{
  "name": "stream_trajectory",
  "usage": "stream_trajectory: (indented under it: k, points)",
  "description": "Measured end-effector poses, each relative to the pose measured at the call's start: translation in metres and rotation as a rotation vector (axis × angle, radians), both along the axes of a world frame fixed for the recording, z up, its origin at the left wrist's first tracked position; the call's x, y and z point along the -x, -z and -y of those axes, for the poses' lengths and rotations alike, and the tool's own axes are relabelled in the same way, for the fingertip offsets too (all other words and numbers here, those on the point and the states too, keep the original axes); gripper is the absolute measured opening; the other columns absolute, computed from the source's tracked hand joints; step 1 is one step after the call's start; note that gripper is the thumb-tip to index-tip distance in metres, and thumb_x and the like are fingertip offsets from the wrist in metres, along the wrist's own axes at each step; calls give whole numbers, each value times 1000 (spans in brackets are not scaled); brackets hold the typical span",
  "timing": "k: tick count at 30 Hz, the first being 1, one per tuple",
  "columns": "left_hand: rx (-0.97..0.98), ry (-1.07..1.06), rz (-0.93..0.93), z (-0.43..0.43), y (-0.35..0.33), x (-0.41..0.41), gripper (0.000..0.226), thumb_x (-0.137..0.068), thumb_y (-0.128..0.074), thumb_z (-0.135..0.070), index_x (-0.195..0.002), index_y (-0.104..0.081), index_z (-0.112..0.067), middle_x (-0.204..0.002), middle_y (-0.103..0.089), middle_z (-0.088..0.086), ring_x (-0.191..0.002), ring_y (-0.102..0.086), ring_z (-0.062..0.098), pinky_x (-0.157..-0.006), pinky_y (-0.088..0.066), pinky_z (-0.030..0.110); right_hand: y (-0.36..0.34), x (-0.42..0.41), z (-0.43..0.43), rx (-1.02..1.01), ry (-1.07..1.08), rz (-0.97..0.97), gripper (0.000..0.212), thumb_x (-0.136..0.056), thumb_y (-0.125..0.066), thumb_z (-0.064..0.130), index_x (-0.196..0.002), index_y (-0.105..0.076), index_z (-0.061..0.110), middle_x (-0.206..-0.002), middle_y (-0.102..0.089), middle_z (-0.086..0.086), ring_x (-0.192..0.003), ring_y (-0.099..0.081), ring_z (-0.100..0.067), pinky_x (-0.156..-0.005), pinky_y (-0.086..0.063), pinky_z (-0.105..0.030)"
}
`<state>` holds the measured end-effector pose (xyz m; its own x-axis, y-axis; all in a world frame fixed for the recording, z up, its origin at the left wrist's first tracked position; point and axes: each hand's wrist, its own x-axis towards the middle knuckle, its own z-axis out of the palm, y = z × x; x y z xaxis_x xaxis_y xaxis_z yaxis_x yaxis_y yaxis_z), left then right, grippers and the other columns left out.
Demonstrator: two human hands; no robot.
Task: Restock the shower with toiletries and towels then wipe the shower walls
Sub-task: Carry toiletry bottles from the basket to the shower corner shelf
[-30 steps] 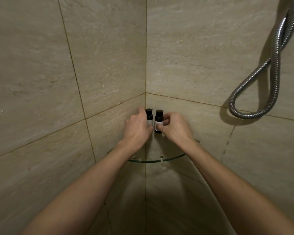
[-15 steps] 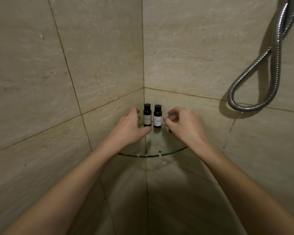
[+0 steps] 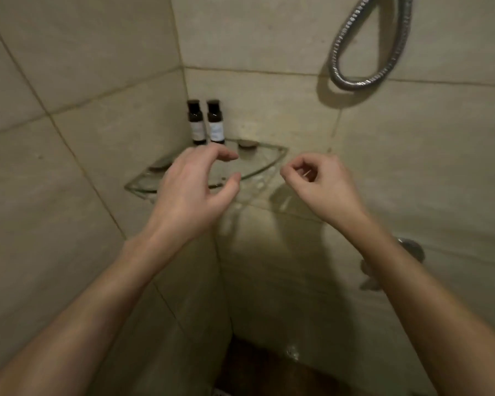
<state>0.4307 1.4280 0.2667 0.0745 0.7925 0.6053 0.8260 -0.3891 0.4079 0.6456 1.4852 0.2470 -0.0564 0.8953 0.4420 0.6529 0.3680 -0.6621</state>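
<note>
**Bottles at the shelf's back corner, both hands empty**

The left hand (image 3: 189, 190) hovers over the front of the glass corner shelf (image 3: 265, 162), fingers and thumb spread in a loose curve, gripping nothing. In the shelf's back corner the left bottle (image 3: 196, 122) and right bottle (image 3: 215, 124) stand upright, just beside each other. Both are small and dark, with black caps and pale labels. Right of the shelf's front edge, the right hand (image 3: 320, 187) has its fingers curled inward and is empty. A metal hose (image 3: 369, 52) loops above and right of the shelf.
</note>
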Motion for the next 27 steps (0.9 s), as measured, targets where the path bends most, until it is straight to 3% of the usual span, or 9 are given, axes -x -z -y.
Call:
stream_trajectory:
  k: [4, 6, 12, 17, 21, 27]
  points:
    - [-149, 178, -371, 0, 32, -22, 30, -91, -59, -28, -116, -66, -12, -113, -66, 7, -113, -58, 28, -91, -50, 42, 19, -32, 50, 128, 73, 131, 21, -89, -66, 41, -85, -73, 21, -74, -69, 8, -71, -65, -14, -72, -55, -36]
    - [-113, 286, -412, 6, 56, -33, 33, -91, -57, -30, -116, -66, -12, -112, -65, 8, -114, -57, 29, -92, -50, 41, 30, -45, 82, 195, 140, 185, 28, -91, -63, 47, -87, -73, 21, -77, -70, 7, -74, -66, -13, -73, -54, -33]
    - [355, 514, -440, 45, 157, -64, 43, -94, -54, -43, -131, -55, -23, -128, -62, 2, -123, -51, 24, -95, -47, 41, 97, -71, 202, 481, 347, 185, 25, -91, -63, 49, -90, -71, 25, -90, -72, 6, -87, -67, -15, -82, -53, -30]
    - [610, 660, -555, 102, 246, -90, 40, -95, -57, -39, -133, -55, -27, -135, -59, -3, -128, -49, 19, -97, -44, 37, 179, -92, 327, 816, 462, 191, 31, -93, -62, 47, -110, -71, 22, -108, -74, -2, -102, -69, -20, -85, -49, -28]
    - [772, 798, -659, 151, 303, -113, 40, -96, -57, -41, -132, -57, -25, -135, -61, -2, -126, -54, 20, -100, -47, 36, 235, -99, 442, 1028, 614, 65, 38, -94, -62, 44, -121, -66, 17, -116, -72, -6, -110, -67, -24, -91, -52, -33]
    - [983, 970, -725, 232, 353, -163, 30, -94, -63, -40, -120, -60, -24, -104, -63, -5, -99, -62, 17, -85, -47, 30, 298, -91, 605, 1239, 870, -194, 42, -94, -63, 44, -126, -64, 16, -117, -69, -8, -112, -65, -27, -88, -48, -30]
